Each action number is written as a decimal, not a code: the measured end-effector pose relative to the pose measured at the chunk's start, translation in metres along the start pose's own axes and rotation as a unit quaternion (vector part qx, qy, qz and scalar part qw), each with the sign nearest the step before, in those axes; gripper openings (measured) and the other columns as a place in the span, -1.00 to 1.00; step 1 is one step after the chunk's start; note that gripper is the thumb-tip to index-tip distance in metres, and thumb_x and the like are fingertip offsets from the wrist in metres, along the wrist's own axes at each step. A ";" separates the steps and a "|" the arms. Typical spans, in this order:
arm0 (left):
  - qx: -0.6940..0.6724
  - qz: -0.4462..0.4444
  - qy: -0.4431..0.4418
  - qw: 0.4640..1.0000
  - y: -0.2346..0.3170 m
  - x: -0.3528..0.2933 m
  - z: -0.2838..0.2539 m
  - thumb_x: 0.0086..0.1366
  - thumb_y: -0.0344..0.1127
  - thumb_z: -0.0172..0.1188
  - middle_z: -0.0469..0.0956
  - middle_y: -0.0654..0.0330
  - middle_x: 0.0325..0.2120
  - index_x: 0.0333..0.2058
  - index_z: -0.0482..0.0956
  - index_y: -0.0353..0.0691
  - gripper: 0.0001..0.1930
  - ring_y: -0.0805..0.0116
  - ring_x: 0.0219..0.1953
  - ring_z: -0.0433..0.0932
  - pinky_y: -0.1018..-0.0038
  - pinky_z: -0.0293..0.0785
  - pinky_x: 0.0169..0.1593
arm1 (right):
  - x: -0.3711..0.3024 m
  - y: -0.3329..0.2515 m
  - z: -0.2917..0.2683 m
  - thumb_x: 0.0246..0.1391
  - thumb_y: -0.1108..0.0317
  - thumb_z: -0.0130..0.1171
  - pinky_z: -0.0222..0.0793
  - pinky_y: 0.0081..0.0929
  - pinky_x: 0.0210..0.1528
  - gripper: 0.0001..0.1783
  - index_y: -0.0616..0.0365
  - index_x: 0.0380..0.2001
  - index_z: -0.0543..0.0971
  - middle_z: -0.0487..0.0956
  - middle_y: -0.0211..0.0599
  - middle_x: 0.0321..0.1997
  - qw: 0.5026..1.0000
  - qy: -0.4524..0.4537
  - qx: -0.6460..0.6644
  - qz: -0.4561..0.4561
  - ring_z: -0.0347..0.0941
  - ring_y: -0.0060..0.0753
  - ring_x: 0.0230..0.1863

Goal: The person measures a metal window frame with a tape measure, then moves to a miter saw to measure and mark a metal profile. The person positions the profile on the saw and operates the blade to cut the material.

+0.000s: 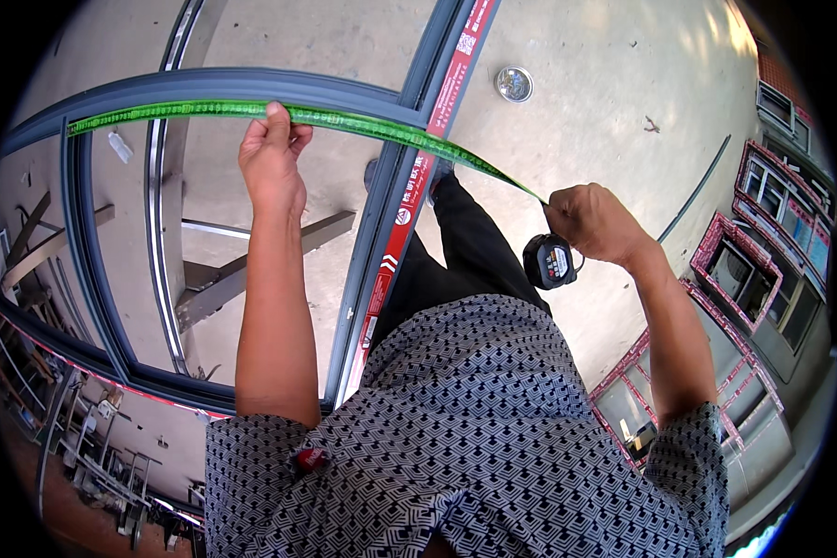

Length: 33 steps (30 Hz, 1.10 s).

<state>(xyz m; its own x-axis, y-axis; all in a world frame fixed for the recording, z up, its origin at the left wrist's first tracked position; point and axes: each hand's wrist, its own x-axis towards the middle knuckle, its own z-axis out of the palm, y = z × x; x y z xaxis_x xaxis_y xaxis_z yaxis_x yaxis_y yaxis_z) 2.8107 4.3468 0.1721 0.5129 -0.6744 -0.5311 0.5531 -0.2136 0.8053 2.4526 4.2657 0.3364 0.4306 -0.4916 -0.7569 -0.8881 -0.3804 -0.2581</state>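
A green tape measure blade runs along a dark grey metal window frame, from an upright bar at the left to past the red-edged bar. My left hand pinches the blade about midway, thumb on top and fingers curled below. Beyond the frame, the blade twists edge-on and narrows toward my right hand, which is closed around it. Just below that fist hangs the round black tape measure case. My right fingertips are partly hidden by the back of the hand.
Brown beams and a silver rail lie under the frame. A round tin of small pieces sits on the concrete floor. Red-wrapped window frames stand at the right. Metal racks fill the lower left.
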 end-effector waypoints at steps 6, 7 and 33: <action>-0.001 0.009 0.021 1.000 0.002 -0.002 0.005 0.47 -0.16 0.24 0.61 0.26 -0.49 -0.44 0.52 -0.13 -0.71 0.52 -0.45 0.54 0.48 0.54 -0.18 | 0.011 0.009 0.012 0.21 0.31 0.08 0.51 -0.02 -0.24 -0.71 0.24 -0.53 0.58 0.60 0.10 -0.47 0.999 0.011 -0.042 0.021 0.58 0.20 -0.37; -0.003 0.010 0.020 1.000 0.002 -0.002 0.005 0.47 -0.16 0.25 0.61 0.26 -0.49 -0.44 0.52 -0.13 -0.71 0.51 -0.45 0.54 0.48 0.54 -0.19 | 0.012 0.009 0.015 0.21 0.31 0.08 0.51 -0.02 -0.23 -0.71 0.24 -0.52 0.58 0.60 0.09 -0.47 0.999 0.012 -0.041 0.026 0.58 0.20 -0.36; -0.007 0.015 0.014 1.000 0.001 0.000 0.004 0.48 -0.17 0.24 0.62 0.25 -0.50 -0.44 0.52 -0.13 -0.72 0.52 -0.46 0.55 0.51 0.55 -0.22 | 0.010 0.016 0.042 0.25 0.30 0.11 0.54 -0.09 -0.20 -0.83 0.12 -0.37 0.58 0.62 -0.06 -0.39 0.989 0.129 -0.076 0.020 0.61 0.05 -0.29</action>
<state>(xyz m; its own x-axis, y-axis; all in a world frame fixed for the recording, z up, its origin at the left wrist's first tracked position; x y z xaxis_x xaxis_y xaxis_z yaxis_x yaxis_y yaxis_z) 2.8090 4.3439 0.1743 0.5474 -0.6609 -0.5135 0.5460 -0.1830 0.8176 2.4360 4.2879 0.2992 0.4403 -0.6837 -0.5819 -0.8788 -0.4611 -0.1231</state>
